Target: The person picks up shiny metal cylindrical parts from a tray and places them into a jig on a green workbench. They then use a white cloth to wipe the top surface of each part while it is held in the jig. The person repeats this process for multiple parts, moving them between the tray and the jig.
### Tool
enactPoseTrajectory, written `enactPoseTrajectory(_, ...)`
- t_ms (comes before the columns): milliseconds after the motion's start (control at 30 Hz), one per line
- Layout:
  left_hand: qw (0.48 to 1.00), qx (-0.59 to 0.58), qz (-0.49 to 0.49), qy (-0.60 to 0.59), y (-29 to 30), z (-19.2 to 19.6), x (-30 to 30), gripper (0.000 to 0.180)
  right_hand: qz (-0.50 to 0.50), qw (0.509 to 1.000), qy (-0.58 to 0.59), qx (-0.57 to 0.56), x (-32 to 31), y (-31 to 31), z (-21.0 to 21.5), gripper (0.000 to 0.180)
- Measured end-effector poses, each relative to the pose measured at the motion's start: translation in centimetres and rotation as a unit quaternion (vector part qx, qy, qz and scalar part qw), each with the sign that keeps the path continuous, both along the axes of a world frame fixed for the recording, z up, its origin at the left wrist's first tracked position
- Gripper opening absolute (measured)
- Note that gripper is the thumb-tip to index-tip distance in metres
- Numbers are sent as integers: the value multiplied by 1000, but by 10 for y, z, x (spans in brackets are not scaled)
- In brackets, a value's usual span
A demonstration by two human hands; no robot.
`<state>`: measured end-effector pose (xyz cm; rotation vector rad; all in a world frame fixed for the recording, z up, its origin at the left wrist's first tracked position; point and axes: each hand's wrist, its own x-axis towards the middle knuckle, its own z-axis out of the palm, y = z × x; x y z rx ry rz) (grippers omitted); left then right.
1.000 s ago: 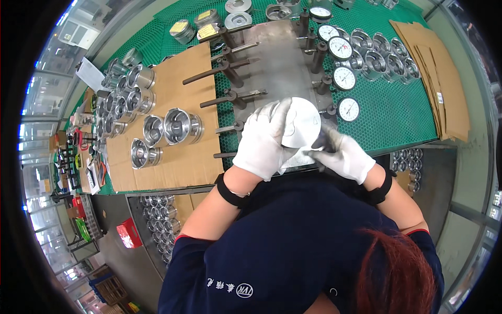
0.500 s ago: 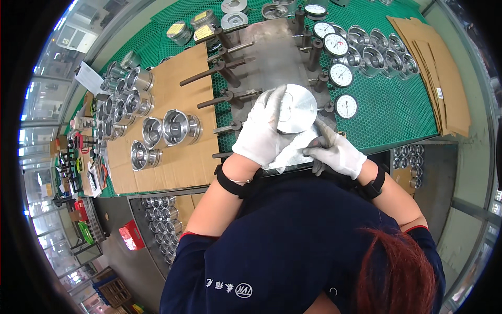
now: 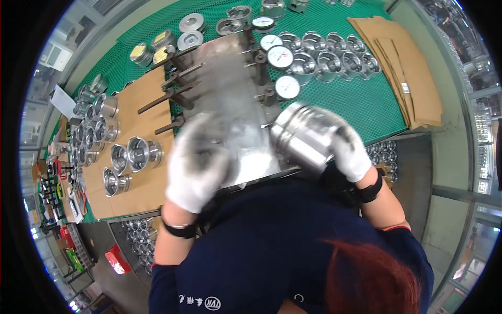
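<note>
My right hand (image 3: 351, 156), in a white glove with dark smudges, grips a shiny metal piston (image 3: 307, 137) from its right side. The piston is tilted on its side, its ring grooves toward the left and its skirt toward my palm. It is held over the right front of a metal plate (image 3: 246, 125), close to the row of dial gauges. My gloved left hand (image 3: 196, 170) is over the plate's left front edge, blurred by motion. Its thumb appears apart from the fingers, and no part shows in it.
Dial gauges (image 3: 287, 87) and dark posts with rods (image 3: 175, 97) flank the plate. Several pistons stand on cardboard (image 3: 144, 188) at left, and more (image 3: 328, 65) behind the gauges on green matting (image 3: 334, 99). Cardboard sheets (image 3: 418, 89) lie at far right.
The piston, earlier crown up between both hands on the plate, is now tilted in my right hand, farther from the left. My left hand has let go and moved left. The view has shifted.
</note>
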<state>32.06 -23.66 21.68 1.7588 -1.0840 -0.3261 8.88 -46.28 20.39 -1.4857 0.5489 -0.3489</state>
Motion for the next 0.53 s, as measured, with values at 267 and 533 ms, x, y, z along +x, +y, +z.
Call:
enactPoseTrajectory(267, 861, 396, 267, -176, 93, -50, 99, 49, -381, 918, 111, -11, -94, -208, -97, 23)
enactPoseTrajectory(533, 754, 514, 387, -134, 70, -65, 115, 59, -454, 858, 167, 176, -123, -355, -214, 41)
